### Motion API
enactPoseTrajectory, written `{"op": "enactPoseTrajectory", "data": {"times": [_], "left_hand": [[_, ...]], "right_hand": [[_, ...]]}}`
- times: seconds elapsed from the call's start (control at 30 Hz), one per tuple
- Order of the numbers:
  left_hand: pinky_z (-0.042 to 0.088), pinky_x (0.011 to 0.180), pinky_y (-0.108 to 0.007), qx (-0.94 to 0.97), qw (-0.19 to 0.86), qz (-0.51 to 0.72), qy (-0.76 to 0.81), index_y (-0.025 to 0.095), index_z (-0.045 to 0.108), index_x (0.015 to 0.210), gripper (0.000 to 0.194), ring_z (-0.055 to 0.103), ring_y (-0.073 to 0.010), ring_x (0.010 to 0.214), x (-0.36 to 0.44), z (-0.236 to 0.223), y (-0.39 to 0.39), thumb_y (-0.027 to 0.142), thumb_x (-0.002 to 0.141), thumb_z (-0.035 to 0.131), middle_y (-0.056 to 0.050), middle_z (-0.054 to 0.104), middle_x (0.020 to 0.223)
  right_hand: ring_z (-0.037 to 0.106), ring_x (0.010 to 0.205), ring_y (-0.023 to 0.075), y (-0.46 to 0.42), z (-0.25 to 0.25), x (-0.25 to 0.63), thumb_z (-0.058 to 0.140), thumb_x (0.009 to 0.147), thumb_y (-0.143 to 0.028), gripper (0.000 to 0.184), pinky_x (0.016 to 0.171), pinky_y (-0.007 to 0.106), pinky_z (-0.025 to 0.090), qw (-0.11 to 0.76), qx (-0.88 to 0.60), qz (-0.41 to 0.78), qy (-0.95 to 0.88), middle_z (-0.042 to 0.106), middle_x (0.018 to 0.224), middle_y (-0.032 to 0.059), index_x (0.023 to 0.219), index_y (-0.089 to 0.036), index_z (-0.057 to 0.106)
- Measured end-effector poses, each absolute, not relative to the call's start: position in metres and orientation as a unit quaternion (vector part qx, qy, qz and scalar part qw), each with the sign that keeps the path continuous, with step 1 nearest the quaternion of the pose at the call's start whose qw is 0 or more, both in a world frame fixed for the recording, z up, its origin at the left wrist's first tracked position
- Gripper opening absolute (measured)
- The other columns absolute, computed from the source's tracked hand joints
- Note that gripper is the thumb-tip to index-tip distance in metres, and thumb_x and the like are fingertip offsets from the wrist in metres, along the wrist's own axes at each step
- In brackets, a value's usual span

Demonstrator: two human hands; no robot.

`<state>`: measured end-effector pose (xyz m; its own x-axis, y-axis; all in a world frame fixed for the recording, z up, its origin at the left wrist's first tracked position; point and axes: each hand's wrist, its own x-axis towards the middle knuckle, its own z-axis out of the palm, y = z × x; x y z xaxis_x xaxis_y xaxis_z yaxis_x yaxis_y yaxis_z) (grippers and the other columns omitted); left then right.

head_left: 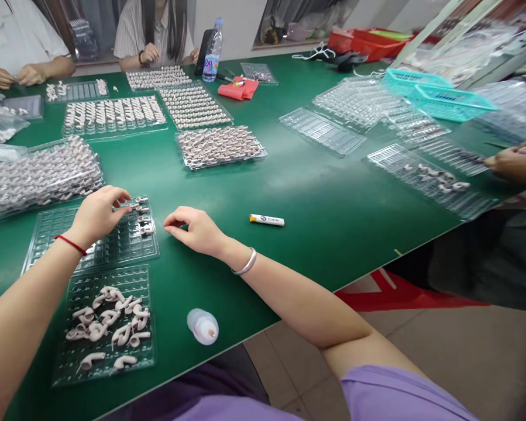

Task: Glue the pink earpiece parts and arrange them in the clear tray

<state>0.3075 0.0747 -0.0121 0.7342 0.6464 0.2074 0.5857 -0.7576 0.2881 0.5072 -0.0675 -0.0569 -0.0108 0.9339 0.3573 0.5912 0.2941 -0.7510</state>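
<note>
My left hand (99, 215) reaches over a clear plastic tray (81, 266), thumb and forefinger closing on a small white earbud shell at its right column. Several other earbud shells (145, 220) sit in that column. Just right of the tray, my right hand (196, 231) hovers with thumb and forefinger tips pinched together; anything between them is too small to make out. Closer to me, a second clear tray (107, 374) carries a loose heap of white earbud shells (109, 318) with thin wires. A small white squeeze bottle (202, 326) lies beside it.
A white lighter (267, 220) lies right of my right hand. Filled trays (221, 146) and a big stack (38, 175) stand farther back. A water bottle (213, 49), turquoise baskets (451, 102) and more trays (429, 175) are beyond. Co-workers' hands (515, 161) work at the right and far side.
</note>
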Motion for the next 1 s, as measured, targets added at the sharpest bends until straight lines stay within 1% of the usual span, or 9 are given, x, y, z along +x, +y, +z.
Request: {"op": "enactPoseTrajectory", "data": {"times": [0.17,0.27,0.37,0.5,0.63,0.7,0.8,0.9,1.0], "left_hand": [[0.047,0.078,-0.032,0.957,0.120,0.109,0.242,0.024,0.074,0.092,0.031,0.060,-0.0208,0.085,0.307,-0.011,0.054,0.048,0.084,0.056,-0.006,0.064,0.091],[0.046,0.078,-0.033,0.968,0.125,0.063,0.210,0.024,0.075,0.096,0.031,0.058,-0.0224,0.087,0.307,-0.018,0.048,0.046,0.084,0.056,-0.006,0.062,0.089],[0.046,0.077,-0.033,0.967,0.134,0.058,0.210,0.023,0.074,0.093,0.029,0.058,-0.0222,0.084,0.308,-0.024,0.048,0.043,0.085,0.054,-0.006,0.061,0.087],[0.047,0.081,-0.034,0.964,0.145,0.065,0.213,0.022,0.072,0.088,0.029,0.060,-0.0234,0.089,0.307,-0.026,0.049,0.043,0.086,0.053,-0.007,0.064,0.090],[0.047,0.083,-0.034,0.958,0.150,0.081,0.230,0.022,0.071,0.090,0.030,0.063,-0.0238,0.090,0.305,-0.019,0.040,0.045,0.087,0.052,-0.006,0.071,0.090],[0.048,0.075,-0.030,0.947,0.174,0.100,0.252,0.024,0.071,0.090,0.030,0.064,-0.0199,0.077,0.305,-0.013,0.030,0.048,0.086,0.053,-0.004,0.073,0.087],[0.046,0.060,-0.026,0.918,0.229,0.151,0.285,0.025,0.073,0.082,0.032,0.059,-0.0141,0.056,0.305,-0.003,0.013,0.053,0.083,0.058,0.000,0.074,0.075],[0.045,0.056,-0.025,0.898,0.257,0.198,0.297,0.025,0.074,0.079,0.033,0.059,-0.0136,0.054,0.305,0.004,-0.001,0.056,0.079,0.063,0.000,0.074,0.071],[0.045,0.056,-0.025,0.891,0.262,0.227,0.294,0.025,0.075,0.079,0.029,0.063,-0.0146,0.057,0.304,0.009,-0.010,0.053,0.077,0.067,0.000,0.075,0.072]], "right_hand": [[0.059,0.075,0.0135,-0.065,-0.062,0.506,0.060,0.085,-0.009,0.011,0.073,0.026,0.048,0.411,-0.566,0.198,-0.686,0.065,0.080,0.0028,0.085,-0.017,0.068],[0.059,0.075,0.0134,-0.064,-0.063,0.504,0.061,0.084,-0.009,0.011,0.074,0.026,0.047,0.404,-0.566,0.201,-0.690,0.064,0.079,0.0028,0.086,-0.016,0.069],[0.059,0.077,0.0136,-0.065,-0.063,0.501,0.062,0.084,-0.009,0.010,0.075,0.027,0.047,0.403,-0.565,0.204,-0.690,0.064,0.080,0.0029,0.088,-0.016,0.069],[0.058,0.076,0.0137,-0.065,-0.065,0.498,0.064,0.084,-0.012,0.009,0.076,0.028,0.048,0.405,-0.566,0.210,-0.687,0.064,0.081,0.0023,0.090,-0.016,0.068],[0.059,0.078,0.0139,-0.066,-0.066,0.493,0.066,0.083,-0.016,0.016,0.076,0.028,0.049,0.421,-0.567,0.223,-0.672,0.064,0.086,0.0034,0.099,-0.016,0.067],[0.061,0.078,0.0134,-0.066,-0.065,0.491,0.067,0.083,-0.020,0.020,0.075,0.028,0.051,0.457,-0.554,0.282,-0.636,0.066,0.089,0.0037,0.102,-0.016,0.066],[0.062,0.076,0.0129,-0.067,-0.062,0.489,0.070,0.081,-0.028,0.019,0.075,0.028,0.052,0.519,-0.483,0.438,-0.553,0.069,0.088,0.0026,0.096,-0.017,0.067],[0.063,0.078,0.0130,-0.069,-0.058,0.489,0.075,0.076,-0.036,0.024,0.079,0.030,0.053,0.549,-0.406,0.534,-0.499,0.069,0.085,0.0012,0.088,-0.017,0.067],[0.063,0.080,0.0128,-0.072,-0.053,0.490,0.079,0.071,-0.040,0.029,0.082,0.030,0.052,0.560,-0.370,0.567,-0.477,0.068,0.084,0.0002,0.085,-0.018,0.068]]}}
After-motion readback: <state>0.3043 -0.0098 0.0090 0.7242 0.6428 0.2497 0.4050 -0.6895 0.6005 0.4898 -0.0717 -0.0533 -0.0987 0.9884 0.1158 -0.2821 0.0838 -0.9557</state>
